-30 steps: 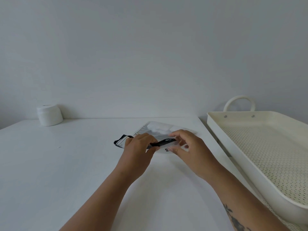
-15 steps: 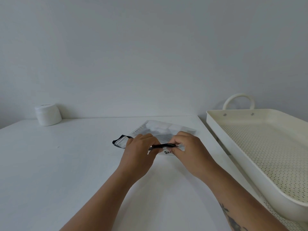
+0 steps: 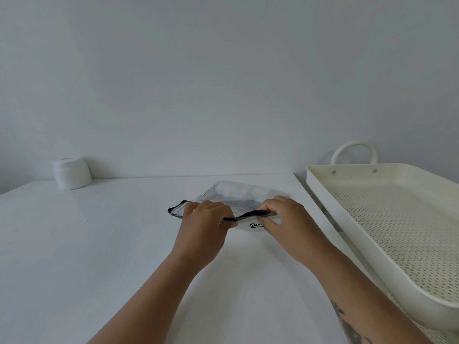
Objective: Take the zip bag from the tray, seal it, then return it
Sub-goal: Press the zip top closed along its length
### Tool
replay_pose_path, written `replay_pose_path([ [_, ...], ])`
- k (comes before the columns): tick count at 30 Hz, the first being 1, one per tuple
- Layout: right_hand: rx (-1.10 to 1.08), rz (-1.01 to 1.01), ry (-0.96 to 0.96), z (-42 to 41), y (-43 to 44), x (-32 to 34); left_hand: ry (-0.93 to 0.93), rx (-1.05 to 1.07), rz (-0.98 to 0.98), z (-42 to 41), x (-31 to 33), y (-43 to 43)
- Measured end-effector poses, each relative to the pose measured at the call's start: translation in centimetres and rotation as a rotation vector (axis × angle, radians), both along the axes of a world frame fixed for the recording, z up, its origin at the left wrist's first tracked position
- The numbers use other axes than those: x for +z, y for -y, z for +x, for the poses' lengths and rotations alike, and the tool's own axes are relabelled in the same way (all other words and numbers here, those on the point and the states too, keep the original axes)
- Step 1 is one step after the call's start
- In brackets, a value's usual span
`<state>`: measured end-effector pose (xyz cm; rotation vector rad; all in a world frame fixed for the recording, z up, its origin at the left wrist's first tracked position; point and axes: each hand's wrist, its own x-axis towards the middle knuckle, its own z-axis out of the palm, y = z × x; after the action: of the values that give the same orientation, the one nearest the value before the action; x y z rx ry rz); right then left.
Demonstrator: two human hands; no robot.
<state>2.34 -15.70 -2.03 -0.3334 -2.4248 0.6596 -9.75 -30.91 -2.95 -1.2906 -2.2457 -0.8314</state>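
Observation:
A clear zip bag (image 3: pixel 238 192) with a black zip strip lies on the white table (image 3: pixel 87 256), its mouth toward me. My left hand (image 3: pixel 203 227) pinches the black strip left of its middle. My right hand (image 3: pixel 285 224) pinches the same strip farther right, just above a small black logo. Between the two hands the strip bows upward. The bag's left corner sticks out past my left hand. The cream perforated tray (image 3: pixel 347 219) stands to the right of the table with nothing in it.
A white round jar (image 3: pixel 72 173) stands at the table's far left by the wall. The tray has a loop handle (image 3: pixel 355 151) at its far end and sits beyond the table's right edge.
My right hand slid rightward along the black strip, away from my left hand, after the two had drawn close. The strip between them now arches up. The bag stayed in place.

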Motion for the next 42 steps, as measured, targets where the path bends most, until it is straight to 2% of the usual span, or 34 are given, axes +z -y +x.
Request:
replay_pose_path([
  [7,-0.033,0.287,-0.001,-0.5,1.2,0.2,-0.078,0.031,-0.024,0.8,0.0,-0.4],
  [14,-0.074,0.14,0.002,0.0,0.1,0.1,-0.026,0.031,-0.023,-0.2,0.1,0.3],
  [19,-0.107,0.215,0.102,0.2,-0.2,-0.1,-0.072,0.011,-0.084,0.8,0.1,-0.5],
  [24,-0.1,0.291,0.034,-0.2,0.7,0.1,-0.092,0.0,-0.042,1.4,0.4,-0.4],
  [30,-0.067,0.25,0.054,-0.1,0.3,0.5,-0.063,-0.081,-0.022,1.2,0.3,-0.4],
  [39,-0.026,0.235,0.054,-0.2,0.4,0.0,-0.077,-0.086,-0.032,1.2,-0.1,-0.4],
  [42,-0.005,0.176,0.05,-0.1,0.3,0.1,-0.01,-0.087,-0.012,1.0,-0.2,-0.4],
])
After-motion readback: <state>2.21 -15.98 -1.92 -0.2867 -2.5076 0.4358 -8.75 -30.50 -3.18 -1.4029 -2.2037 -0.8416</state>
